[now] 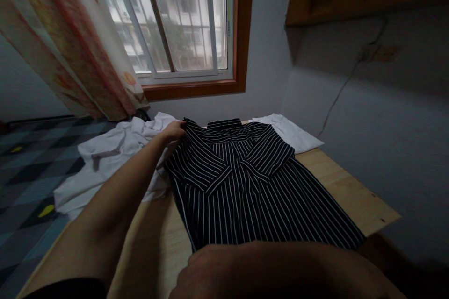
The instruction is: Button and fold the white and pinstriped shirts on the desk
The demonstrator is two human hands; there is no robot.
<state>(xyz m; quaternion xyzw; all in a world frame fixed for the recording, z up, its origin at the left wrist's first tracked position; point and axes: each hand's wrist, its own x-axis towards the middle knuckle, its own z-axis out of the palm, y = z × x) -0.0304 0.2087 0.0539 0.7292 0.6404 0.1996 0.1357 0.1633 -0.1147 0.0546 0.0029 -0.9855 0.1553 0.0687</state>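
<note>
A black shirt with white stripes (pixel 242 196) lies spread out, its collar towards the window and both short sleeves folded inward over the body. My left hand (pixel 175 130) reaches far forward and pinches the shirt at its left shoulder edge. Across the bottom of the view comes my right forearm, with my right hand (pixel 203 266) over the near left end of the shirt. The fingers of that hand are hidden below its back and the picture's edge, so its hold on the cloth does not show.
Crumpled white cloth (pixel 115 145) lies left of the shirt, and a folded white garment (pixel 291 133) sits at the back right. Beneath is a wooden tabletop (pixel 351 187). A window (pixel 182 23), a curtain (pixel 80 46) and a wall shelf (pixel 372 4) surround it.
</note>
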